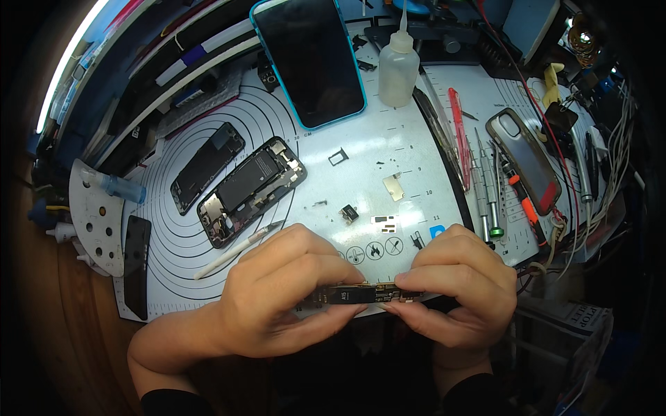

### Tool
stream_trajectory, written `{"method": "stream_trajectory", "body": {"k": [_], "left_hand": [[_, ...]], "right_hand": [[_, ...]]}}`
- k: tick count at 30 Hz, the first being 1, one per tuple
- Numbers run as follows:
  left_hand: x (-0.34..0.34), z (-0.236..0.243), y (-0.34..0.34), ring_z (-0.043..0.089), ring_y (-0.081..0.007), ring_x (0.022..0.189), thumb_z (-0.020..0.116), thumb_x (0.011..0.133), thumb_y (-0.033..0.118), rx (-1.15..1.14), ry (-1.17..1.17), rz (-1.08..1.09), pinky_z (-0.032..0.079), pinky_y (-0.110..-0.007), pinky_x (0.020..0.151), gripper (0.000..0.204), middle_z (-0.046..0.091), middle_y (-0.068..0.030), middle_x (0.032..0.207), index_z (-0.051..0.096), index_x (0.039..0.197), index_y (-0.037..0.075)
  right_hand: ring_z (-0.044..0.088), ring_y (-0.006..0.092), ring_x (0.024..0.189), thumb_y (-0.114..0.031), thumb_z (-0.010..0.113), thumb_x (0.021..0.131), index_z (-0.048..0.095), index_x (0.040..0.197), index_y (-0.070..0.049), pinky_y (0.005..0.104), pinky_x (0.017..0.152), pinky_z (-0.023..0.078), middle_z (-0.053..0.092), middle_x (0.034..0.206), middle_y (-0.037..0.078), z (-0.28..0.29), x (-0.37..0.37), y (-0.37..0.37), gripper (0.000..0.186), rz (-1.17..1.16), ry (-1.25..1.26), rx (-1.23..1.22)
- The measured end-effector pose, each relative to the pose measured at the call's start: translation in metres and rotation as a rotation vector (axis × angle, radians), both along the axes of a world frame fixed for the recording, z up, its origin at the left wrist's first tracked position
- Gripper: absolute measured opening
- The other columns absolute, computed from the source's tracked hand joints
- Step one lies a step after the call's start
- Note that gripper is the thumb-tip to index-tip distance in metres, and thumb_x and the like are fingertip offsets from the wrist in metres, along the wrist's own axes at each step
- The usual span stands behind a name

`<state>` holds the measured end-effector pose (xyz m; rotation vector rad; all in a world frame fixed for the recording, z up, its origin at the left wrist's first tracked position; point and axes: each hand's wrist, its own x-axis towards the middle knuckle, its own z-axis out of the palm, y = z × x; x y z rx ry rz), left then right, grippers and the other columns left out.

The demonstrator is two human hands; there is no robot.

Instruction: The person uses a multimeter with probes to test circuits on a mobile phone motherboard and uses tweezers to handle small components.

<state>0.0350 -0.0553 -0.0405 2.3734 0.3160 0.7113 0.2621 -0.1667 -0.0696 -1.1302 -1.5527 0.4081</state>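
Observation:
Between my hands, near the mat's front edge, is a narrow phone circuit board [352, 295] with a black patch and small gold and silver parts. My left hand [281, 291] pinches its left end between thumb and fingers. The other end sits in the closed fingertips of my right hand [461, 284]. Beyond my left hand lies a white-handled knife [232, 255]. An opened phone housing [253, 191] with a black battery rests further back, beside a detached phone screen [208, 166]. Ahead of my hands are a small black camera module [349, 213], a metal shield plate [393, 187] and a SIM tray [338, 158].
A phone in a blue case [312, 66] stands at the back, next to a squeeze bottle [399, 73]. To the right are screwdrivers [494, 201], red tweezers [458, 132] and a phone in a clear case [524, 156]. A dark panel [137, 267] lies at left.

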Motion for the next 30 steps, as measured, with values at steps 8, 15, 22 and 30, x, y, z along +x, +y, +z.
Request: {"method": "stream_trajectory", "body": {"k": [8,15,22,30], "left_hand": [[-0.0005,-0.0012,-0.0004,0.067,-0.0197,0.079,0.093,0.08,0.001,0.001,-0.007,0.0,0.051,-0.029,0.066,0.035,0.07,-0.0118,0.095,0.075,0.11,-0.003],[0.0,0.0002,-0.0017,0.067,-0.0202,0.079,0.093,0.079,0.001,0.001,-0.007,0.004,0.051,-0.03,0.067,0.035,0.07,-0.0114,0.095,0.076,0.109,-0.003],[0.0,-0.0014,-0.002,0.067,-0.0205,0.078,0.093,0.079,0.0,0.005,-0.014,0.006,0.051,-0.03,0.067,0.034,0.07,-0.011,0.094,0.076,0.108,-0.002],[0.0012,-0.0016,-0.002,0.066,-0.0204,0.078,0.093,0.079,0.0,0.014,-0.019,0.006,0.05,-0.03,0.066,0.034,0.07,-0.0108,0.094,0.076,0.108,-0.002]], "right_hand": [[0.068,0.0267,0.076,0.001,0.091,0.069,0.077,0.098,-0.001,0.0355,0.065,0.054,0.072,0.088,0.011,0.0002,-0.0001,0.0006,0.032,0.001,0.0,0.002],[0.068,0.0263,0.076,0.004,0.09,0.069,0.077,0.097,-0.002,0.0353,0.065,0.054,0.071,0.088,0.01,0.0006,-0.0003,0.0006,0.032,-0.005,-0.002,0.002],[0.068,0.026,0.075,0.006,0.089,0.07,0.076,0.097,-0.002,0.0351,0.065,0.053,0.071,0.087,0.01,-0.0006,-0.001,0.0004,0.031,-0.013,0.007,0.004],[0.067,0.0264,0.075,0.006,0.089,0.071,0.076,0.097,-0.002,0.0354,0.065,0.053,0.071,0.087,0.01,-0.0005,-0.0006,0.0002,0.03,-0.014,0.01,0.01]]}}
